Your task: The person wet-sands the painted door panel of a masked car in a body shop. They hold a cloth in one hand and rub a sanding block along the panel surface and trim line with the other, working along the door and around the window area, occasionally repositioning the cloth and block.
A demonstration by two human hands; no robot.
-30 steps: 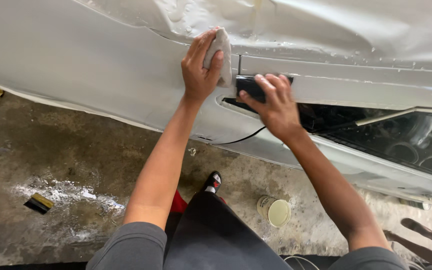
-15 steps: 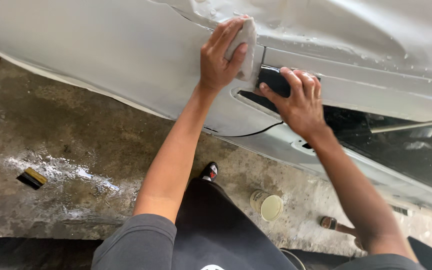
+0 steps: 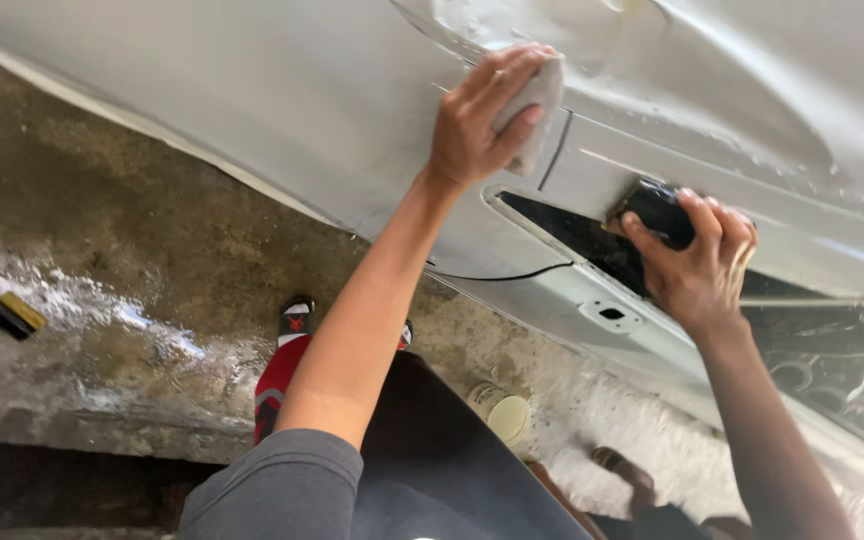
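overhead, one left hand (image 3: 472, 125) pressing one sanding block (image 3: 535, 105), one right hand (image 3: 697, 265) gripping one black tool (image 3: 657, 208)

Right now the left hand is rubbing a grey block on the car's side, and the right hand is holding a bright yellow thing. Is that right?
Not quite. In the head view the thing in the right hand is black, not bright yellow. The left hand does press a grey block on the car's side.

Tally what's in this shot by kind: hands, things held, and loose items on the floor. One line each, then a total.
Hands: 2, left hand and right hand
Pale sanding blocks pressed on the car panel: 1, sanding block under the left hand
Black objects gripped: 1, black object in the right hand
Round cans on the floor: 1, can
Yellow and black blocks on the floor: 1, block
Total: 6
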